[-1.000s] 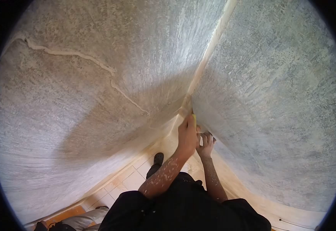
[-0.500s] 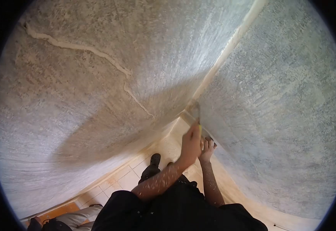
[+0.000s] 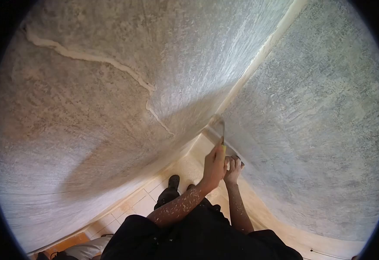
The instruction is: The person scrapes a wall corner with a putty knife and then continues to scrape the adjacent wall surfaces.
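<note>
My left hand (image 3: 215,164) is closed round the yellow handle of a scraper-like tool (image 3: 222,130). The tool's thin metal part points up to the corner, where a pale filled strip (image 3: 252,69) runs between two grey plastered walls. Close beside it, my right hand (image 3: 232,168) has its fingers curled round a dark-edged flat thing (image 3: 240,160), mostly hidden by the hands and too small to name. White specks cover both forearms. On the left wall (image 3: 89,86), a pale jagged filled crack (image 3: 111,60) runs down towards the corner.
The right wall (image 3: 319,130) stands close beside my right hand. Below are a tiled floor (image 3: 144,204) and my dark shoe (image 3: 174,181). Another person's light-clothed leg (image 3: 87,248) shows at the lower left, near an orange surface (image 3: 70,242). A thin cable lies at the lower right.
The tool and my left hand have shifted slightly down, and the blade shows more clearly. The other person's leg has moved lower in view. The view has shifted a little.
</note>
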`<state>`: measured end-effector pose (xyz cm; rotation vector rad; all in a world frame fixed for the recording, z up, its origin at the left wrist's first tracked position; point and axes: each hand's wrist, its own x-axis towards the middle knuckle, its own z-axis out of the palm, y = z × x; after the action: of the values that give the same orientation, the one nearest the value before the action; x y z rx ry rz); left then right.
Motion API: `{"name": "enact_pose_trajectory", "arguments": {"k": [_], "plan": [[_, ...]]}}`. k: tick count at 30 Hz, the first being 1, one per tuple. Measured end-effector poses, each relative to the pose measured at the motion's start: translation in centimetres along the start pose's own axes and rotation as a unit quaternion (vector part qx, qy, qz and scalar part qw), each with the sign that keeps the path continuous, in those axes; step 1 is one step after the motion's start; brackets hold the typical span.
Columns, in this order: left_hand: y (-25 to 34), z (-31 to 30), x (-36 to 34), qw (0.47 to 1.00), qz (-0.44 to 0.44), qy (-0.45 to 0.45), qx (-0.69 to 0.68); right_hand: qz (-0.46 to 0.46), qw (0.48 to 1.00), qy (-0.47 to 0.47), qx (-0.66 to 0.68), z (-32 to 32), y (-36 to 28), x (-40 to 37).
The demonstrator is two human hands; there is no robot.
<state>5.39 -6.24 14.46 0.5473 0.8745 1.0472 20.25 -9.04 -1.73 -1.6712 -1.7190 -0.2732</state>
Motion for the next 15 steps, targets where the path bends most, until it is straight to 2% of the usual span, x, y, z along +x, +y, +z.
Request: {"name": "enact_pose_trajectory", "arguments": {"k": [4,7,8,12,15], "plan": [[-0.1,-0.5,2.2,0.999,0.025,0.030,-0.021,0.009,1.000,0.003,0.002,0.2,-0.6,-0.1],[-0.8,1.0,0.2,0.998,0.064,-0.010,0.018,0.004,1.000,-0.006,0.000,-0.8,-0.6,0.3],[0.2,1.0,-1.0,0.997,0.039,-0.041,0.045,0.004,1.000,-0.014,0.002,-1.0,-0.7,0.2],[1.3,0.4,1.2,0.997,0.077,0.005,0.030,0.017,1.000,0.003,0.009,-0.5,-0.9,0.1],[1.0,1.3,-1.3,0.995,0.057,-0.045,0.069,0.013,1.000,0.001,0.014,-0.7,-0.8,0.4]]}}
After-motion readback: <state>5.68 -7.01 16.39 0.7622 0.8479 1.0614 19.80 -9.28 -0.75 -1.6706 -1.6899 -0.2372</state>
